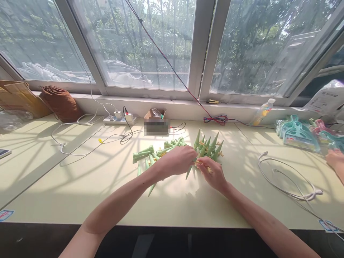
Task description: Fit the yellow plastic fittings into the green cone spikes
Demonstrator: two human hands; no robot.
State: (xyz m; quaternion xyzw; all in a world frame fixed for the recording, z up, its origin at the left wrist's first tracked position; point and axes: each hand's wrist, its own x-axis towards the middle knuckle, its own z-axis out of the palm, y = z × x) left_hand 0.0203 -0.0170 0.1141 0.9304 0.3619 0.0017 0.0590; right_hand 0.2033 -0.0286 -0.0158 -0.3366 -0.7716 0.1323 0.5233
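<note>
My left hand [185, 157] is closed, and a green cone-shaped plastic piece [189, 172] sticks out below it, tip down. Close beside it, my right hand [213, 173] pinches a small yellow piece [199, 162] against the end of the green one; the fingers hide much of the contact. Behind both hands stands a cluster of similar green cones [212, 145] with yellow bits among them. More green pieces [143, 153] lie to the left, partly covered by my left forearm.
A small open cardboard box [157, 114] and a power strip [118, 120] stand along the window sill. To the right are a bottle [263, 111], a coiled white cable [290, 195] and bagged teal dustpans [299, 134]. Another person's hand [335, 159] reaches in at the right edge.
</note>
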